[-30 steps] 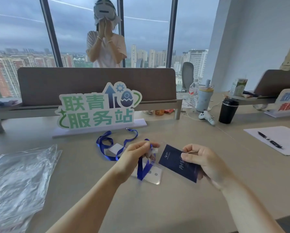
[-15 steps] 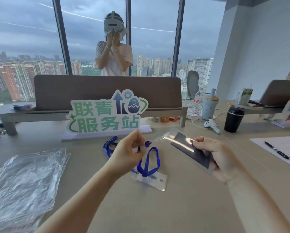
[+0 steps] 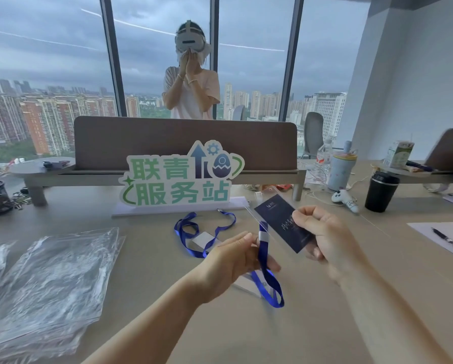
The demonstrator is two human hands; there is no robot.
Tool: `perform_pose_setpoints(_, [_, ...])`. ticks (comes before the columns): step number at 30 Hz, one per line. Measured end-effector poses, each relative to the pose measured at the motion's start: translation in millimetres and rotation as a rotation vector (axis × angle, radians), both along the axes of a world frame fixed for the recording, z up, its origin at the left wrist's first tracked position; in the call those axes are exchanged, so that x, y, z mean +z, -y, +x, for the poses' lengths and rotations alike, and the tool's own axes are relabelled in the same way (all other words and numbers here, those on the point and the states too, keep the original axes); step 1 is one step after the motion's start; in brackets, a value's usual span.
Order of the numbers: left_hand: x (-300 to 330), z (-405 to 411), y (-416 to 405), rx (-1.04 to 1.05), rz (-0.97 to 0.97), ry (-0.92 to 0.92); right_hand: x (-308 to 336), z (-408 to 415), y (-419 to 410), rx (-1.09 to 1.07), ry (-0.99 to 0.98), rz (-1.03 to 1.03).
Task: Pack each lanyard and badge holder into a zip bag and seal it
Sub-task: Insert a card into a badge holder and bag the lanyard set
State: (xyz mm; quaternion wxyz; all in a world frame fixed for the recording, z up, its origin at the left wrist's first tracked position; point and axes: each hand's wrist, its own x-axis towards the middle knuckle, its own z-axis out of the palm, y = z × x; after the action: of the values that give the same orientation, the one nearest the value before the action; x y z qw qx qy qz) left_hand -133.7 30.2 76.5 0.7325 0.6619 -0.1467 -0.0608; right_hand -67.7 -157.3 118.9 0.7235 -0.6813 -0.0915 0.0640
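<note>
Windows [image 3: 49, 74] back a tan desk [image 3: 325, 324]. Right hand [image 3: 327, 240] pinches a clear holder with navy card [image 3: 280, 222], long axis tilted up-left. Left hand [image 3: 233, 261] grips its blue ribbon lanyard [image 3: 268, 279].

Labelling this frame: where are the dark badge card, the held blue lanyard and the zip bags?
dark badge card [image 3: 277, 219], head view, its bare face.
blue lanyard [image 3: 268, 279], head view, hanging loop.
zip bags [image 3: 49, 285], head view, top bag's middle.
</note>
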Motion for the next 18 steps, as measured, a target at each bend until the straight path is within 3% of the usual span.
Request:
perform_pose_setpoints(3, [-3.0, -4.0, 0.2, 0.019, 0.008, -0.045, 4.7, 0.5, -5.1, -0.077, 0.118, -0.007])
perform_pose_setpoints(5, [-2.4, -5.1, 0.1, 0.101, 0.2, -0.021, 9.2, 1.2, -6.8, -0.173, 0.305, -0.117])
perform_pose_setpoints(7, [3.1, -7.7, -0.5, 0.174, 0.467, 0.03, 12.5, 2.4, -3.9, -0.285, 0.615, -0.533])
perform_pose_setpoints(9, [14.7, -11.2, -3.1, 0.236, 0.717, 0.148, 18.7, -1.7, -0.1, -0.235, 0.812, -0.939])
perform_pose_setpoints(12, [32.5, -12.2, -11.5, 0.271, 0.92, 0.326, 31.5, -11.0, 2.0, 0.136, 0.693, -1.165])
perform_pose_setpoints(15, [46.5, -8.8, -18.2, 0.293, 0.862, 0.344, 35.0, -13.6, 3.0, 0.497, 0.411, -0.873])
perform_pose_setpoints(18, [47.4, -5.0, -21.9, 0.27, 0.62, 0.26, 33.3, -11.1, 8.4, 0.608, 0.314, -0.521])
